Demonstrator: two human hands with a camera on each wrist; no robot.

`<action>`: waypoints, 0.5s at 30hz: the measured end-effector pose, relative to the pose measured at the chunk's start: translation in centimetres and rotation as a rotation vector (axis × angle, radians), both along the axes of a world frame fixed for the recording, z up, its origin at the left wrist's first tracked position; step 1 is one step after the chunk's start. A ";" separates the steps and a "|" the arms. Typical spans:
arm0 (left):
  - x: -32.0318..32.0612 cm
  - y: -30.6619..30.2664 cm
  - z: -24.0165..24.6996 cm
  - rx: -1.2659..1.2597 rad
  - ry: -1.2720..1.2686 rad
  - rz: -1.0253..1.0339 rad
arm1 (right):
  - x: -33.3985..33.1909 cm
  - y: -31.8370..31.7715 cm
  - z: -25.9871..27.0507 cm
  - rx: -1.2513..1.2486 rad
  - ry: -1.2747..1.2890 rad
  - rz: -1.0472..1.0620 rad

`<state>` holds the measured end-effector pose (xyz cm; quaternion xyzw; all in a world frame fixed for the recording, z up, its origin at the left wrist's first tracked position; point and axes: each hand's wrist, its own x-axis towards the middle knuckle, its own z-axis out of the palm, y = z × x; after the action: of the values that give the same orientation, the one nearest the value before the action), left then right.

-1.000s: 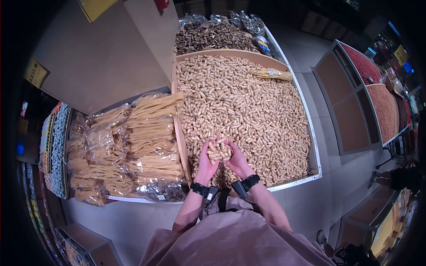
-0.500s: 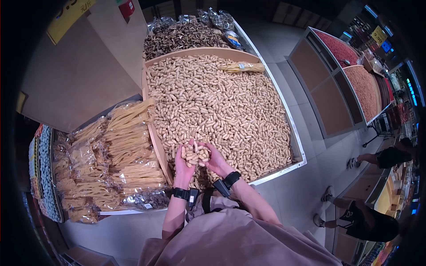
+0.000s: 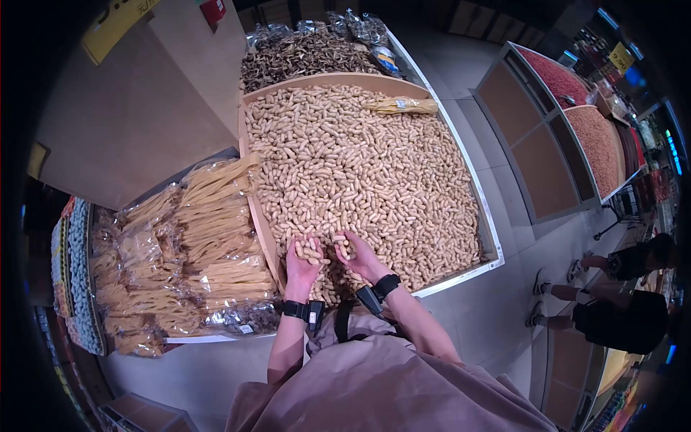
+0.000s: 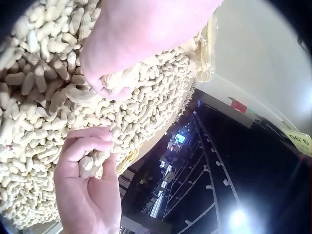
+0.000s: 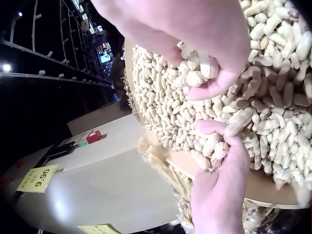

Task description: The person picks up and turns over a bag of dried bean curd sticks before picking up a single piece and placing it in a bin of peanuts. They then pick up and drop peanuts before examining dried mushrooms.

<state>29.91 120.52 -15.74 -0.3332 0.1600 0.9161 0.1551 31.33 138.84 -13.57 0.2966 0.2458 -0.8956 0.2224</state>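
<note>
Over the near left part of a large bin of unshelled peanuts [image 3: 360,165], two cupped hands are held a small gap apart. The left hand [image 3: 302,268] has several peanuts [image 3: 309,251] in its palm, with its fingers curled round them; it is large at the top of the left wrist view. Peanuts [image 4: 92,164] also lie in the curled fingers and thumb of the right hand [image 4: 90,185]. In the right wrist view the left hand [image 5: 219,187] is lower, below the right hand [image 5: 195,34]. Shaded peanuts lie between the hands.
Bagged dried strips [image 3: 223,223] lie left of a wooden divider [image 3: 266,237]. A yellow packet [image 3: 403,106] rests on the peanuts' far side, before dark dried goods [image 3: 309,61]. The bin's metal edge [image 3: 471,173] runs right. People [image 3: 619,309] stand at right.
The hands, together around one heap of peanuts before, have moved apart, each with its own portion. The head view has shifted, first strongly, then slightly back.
</note>
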 end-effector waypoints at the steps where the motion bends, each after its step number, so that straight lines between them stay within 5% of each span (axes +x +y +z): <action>1: 0.0 -0.3 -0.3 0.074 -0.017 -0.016 | 0.0 0.1 -0.4 -0.003 0.000 0.002; 7: 0.4 -0.9 -1.4 0.095 -0.145 -0.013 | -0.1 0.9 -1.1 0.108 -0.092 0.094; 13: 1.0 -1.1 -1.3 0.188 0.053 -0.206 | 0.2 1.2 -0.5 0.090 -0.029 0.118; 15: 1.1 0.0 -0.6 0.058 -0.086 -0.245 | 0.2 1.0 -0.6 0.122 -0.026 0.129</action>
<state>31.04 120.49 -16.30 -0.3457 0.1660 0.8794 0.2822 31.54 139.82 -14.13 0.3049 0.3157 -0.8588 0.2643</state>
